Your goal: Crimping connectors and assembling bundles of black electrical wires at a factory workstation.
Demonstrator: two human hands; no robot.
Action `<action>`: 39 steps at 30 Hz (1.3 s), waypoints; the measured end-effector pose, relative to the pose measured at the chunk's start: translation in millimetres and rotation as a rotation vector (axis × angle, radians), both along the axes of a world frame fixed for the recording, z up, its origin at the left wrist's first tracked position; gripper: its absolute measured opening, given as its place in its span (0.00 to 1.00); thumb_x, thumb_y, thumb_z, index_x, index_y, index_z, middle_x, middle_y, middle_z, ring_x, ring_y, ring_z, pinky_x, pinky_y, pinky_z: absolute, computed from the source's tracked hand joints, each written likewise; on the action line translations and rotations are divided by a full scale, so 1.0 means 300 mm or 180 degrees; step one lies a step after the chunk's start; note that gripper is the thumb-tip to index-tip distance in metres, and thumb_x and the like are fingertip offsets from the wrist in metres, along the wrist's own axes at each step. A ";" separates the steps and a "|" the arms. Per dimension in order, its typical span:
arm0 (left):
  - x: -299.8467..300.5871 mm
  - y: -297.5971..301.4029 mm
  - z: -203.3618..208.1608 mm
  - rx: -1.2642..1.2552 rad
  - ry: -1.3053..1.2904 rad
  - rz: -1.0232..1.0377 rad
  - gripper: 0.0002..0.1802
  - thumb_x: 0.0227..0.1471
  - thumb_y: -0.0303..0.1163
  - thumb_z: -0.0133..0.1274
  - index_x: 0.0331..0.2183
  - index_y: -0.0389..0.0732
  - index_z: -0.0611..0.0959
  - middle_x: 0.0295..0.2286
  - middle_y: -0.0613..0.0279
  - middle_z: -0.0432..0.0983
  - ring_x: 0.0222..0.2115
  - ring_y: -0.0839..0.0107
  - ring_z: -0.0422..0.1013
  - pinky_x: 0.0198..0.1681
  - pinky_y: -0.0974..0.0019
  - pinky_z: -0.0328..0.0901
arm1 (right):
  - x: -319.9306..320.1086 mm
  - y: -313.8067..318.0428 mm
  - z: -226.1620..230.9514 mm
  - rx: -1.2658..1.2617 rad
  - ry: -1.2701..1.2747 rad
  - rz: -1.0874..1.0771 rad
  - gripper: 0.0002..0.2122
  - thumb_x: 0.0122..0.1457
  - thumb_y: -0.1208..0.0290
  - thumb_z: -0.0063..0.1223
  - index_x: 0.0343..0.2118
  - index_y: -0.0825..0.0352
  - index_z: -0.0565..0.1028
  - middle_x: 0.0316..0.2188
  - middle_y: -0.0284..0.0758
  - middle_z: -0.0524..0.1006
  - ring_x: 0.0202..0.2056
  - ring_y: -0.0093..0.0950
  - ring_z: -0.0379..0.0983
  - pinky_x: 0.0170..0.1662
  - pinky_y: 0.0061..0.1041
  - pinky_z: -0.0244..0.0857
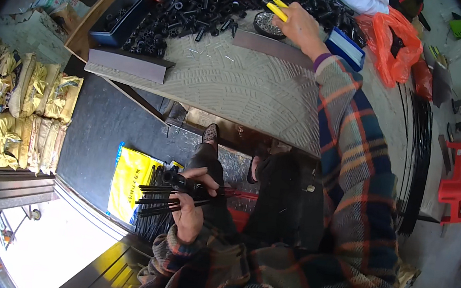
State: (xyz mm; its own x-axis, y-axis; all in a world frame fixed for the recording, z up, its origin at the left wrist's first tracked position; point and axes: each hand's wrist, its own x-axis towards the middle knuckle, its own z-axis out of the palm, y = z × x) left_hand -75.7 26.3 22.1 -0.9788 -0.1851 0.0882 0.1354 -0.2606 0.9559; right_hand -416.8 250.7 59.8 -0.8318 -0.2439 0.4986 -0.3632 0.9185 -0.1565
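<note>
Above the worktop (pixel 236 90), right hand (pixel 302 30): its grip is wrapping around the handles of yellow-handled pliers (pixel 278 9), whose metal nose is pointing toward the worktop's far side; how far the pliers are opening, I cannot tell.

Left hand (pixel 191 213): on the person's side of the worktop and below its level, its grip is closing around a bundle of thin black rods (pixel 157 201), fingers bending over them; a black tubular fitting (pixel 172 178) is showing beside the fingers.

Black parts (pixel 200 7): a loose heap is covering the worktop's far side.

Round dish (pixel 268 25): it is sitting on the worktop, just beyond one angled strip (pixel 273 46); small contents are filling it, too small to tell.

Blue bin (pixel 101 37): it is standing at the worktop's left end, dark pieces lying inside.

Second strip (pixel 128 65): it is lying along the worktop's near left edge.

Pale pins (pixel 211 55): a few are lying scattered near the worktop's middle.

Blue box (pixel 346 48): it is resting toward the worktop's right side, beyond the right forearm.

Yellow sack (pixel 127 183): it is lying below the worktop, on the person's side.

Red stool (pixel 460 184): it is standing well to the worktop's right.
</note>
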 end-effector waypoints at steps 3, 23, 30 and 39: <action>0.074 -0.003 0.029 0.0079 0.0088 0.0038 0.33 0.53 0.56 0.32 0.39 0.30 0.68 0.23 0.54 0.68 0.22 0.71 0.63 0.29 0.70 0.59 | 0.021 -0.044 0.024 -0.0166 -0.0310 -0.0148 0.13 0.45 0.60 0.55 0.35 0.56 0.76 0.33 0.38 0.71 0.35 0.40 0.71 0.36 0.36 0.64; 0.277 0.007 0.188 -0.0415 0.0059 -0.0447 0.37 0.49 0.63 0.31 0.33 0.33 0.70 0.26 0.60 0.67 0.22 0.76 0.65 0.29 0.74 0.60 | 1.217 -0.282 0.048 -0.4252 -0.1674 0.2698 0.09 0.45 0.71 0.59 0.22 0.72 0.74 0.28 0.35 0.68 0.31 0.22 0.65 0.34 0.19 0.60; 0.315 0.021 0.210 -0.0252 0.0240 -0.0691 0.31 0.51 0.57 0.37 0.38 0.35 0.69 0.26 0.64 0.68 0.27 0.79 0.63 0.32 0.74 0.59 | 1.255 -0.264 0.079 -0.3599 -0.1252 0.2722 0.07 0.46 0.73 0.58 0.22 0.71 0.74 0.29 0.36 0.68 0.30 0.23 0.65 0.34 0.19 0.59; 0.326 0.013 0.190 -0.0219 0.0450 -0.0688 0.28 0.52 0.54 0.39 0.38 0.36 0.68 0.28 0.63 0.67 0.27 0.79 0.62 0.31 0.73 0.58 | 1.256 -0.263 0.082 -0.3470 -0.1076 0.2972 0.06 0.44 0.76 0.58 0.24 0.71 0.73 0.30 0.38 0.68 0.29 0.22 0.64 0.33 0.17 0.58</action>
State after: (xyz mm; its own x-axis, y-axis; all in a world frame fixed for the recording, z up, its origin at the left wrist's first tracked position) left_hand 22.1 30.1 79.1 -0.9720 0.0382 0.2319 0.2170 -0.2329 0.9480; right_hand -40.1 171.8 84.3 -0.6992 -0.3852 0.6023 -0.5505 -0.2474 -0.7973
